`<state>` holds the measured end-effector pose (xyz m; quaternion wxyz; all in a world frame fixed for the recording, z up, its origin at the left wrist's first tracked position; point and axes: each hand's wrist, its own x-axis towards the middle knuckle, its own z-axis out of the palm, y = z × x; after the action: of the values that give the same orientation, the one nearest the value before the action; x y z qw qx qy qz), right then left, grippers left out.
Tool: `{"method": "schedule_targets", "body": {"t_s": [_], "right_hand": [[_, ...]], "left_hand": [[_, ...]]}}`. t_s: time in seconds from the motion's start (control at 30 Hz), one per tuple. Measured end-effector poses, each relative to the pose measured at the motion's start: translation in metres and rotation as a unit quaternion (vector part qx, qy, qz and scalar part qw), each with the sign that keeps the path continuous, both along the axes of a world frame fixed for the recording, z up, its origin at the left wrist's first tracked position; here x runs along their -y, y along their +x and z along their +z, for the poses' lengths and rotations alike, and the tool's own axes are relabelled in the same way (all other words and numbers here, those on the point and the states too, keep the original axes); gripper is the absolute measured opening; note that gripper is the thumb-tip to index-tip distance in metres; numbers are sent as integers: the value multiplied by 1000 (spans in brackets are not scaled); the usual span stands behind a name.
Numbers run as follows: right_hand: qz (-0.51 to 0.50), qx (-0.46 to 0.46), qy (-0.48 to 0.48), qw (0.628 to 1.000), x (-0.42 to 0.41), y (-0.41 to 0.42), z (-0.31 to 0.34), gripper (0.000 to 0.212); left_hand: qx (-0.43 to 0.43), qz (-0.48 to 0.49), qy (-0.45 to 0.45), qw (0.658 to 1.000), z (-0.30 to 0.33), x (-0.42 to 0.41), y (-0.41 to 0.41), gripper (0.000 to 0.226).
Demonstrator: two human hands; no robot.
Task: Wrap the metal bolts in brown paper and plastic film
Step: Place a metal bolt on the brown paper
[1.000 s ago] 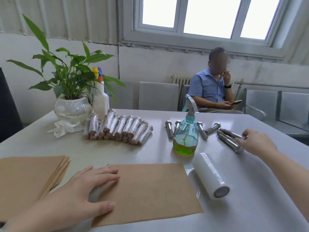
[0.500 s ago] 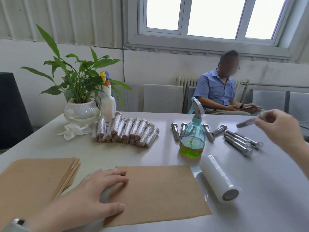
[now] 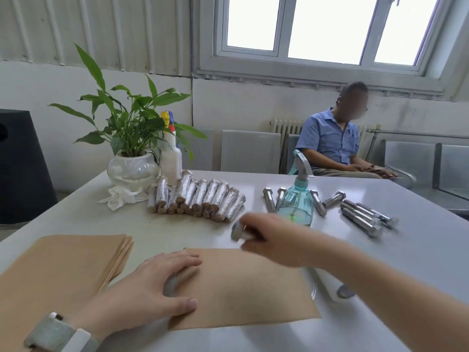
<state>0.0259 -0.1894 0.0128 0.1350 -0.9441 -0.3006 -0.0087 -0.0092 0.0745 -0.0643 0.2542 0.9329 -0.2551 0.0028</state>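
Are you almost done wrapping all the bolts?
Not yet. Done: a row of wrapped bolts lies by the plant. In hand: the right hand carries a bolt toward the paper sheet, which the left hand rests on. Left: several bare bolts lie around the spray bottle.

On the table (image 3: 418, 262), a paper stack (image 3: 58, 265) lies left of a single paper sheet (image 3: 241, 288), wrapped bolts (image 3: 198, 199) lie behind them before a potted plant (image 3: 132, 148), and a spray bottle (image 3: 297, 199) stands among bare bolts (image 3: 360, 217) to the right.
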Motion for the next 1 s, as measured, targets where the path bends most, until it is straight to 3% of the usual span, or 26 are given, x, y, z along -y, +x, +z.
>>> {"method": "schedule_targets", "body": {"t_s": [0.07,0.17,0.37,0.57,1.0], "right_hand": [[39,-23,-40,998,-12,-3,-21,23],[54,-42,-23,997,-17,-6,-40,24],[26,10,32,999,-16,-7,-57,29],[17,56,19,998,-16,-11,-67,27],[39,12,47,998,-18,-19,-67,38]], "left_hand": [[-2,5,-1,1000,1,0,-1,67],[-7,3,-3,1000,1,0,-1,66],[-30,17,4,999,3,0,-3,73],[-51,38,-6,998,3,-1,-5,85],[-68,45,-4,997,-3,-7,-1,86]]}}
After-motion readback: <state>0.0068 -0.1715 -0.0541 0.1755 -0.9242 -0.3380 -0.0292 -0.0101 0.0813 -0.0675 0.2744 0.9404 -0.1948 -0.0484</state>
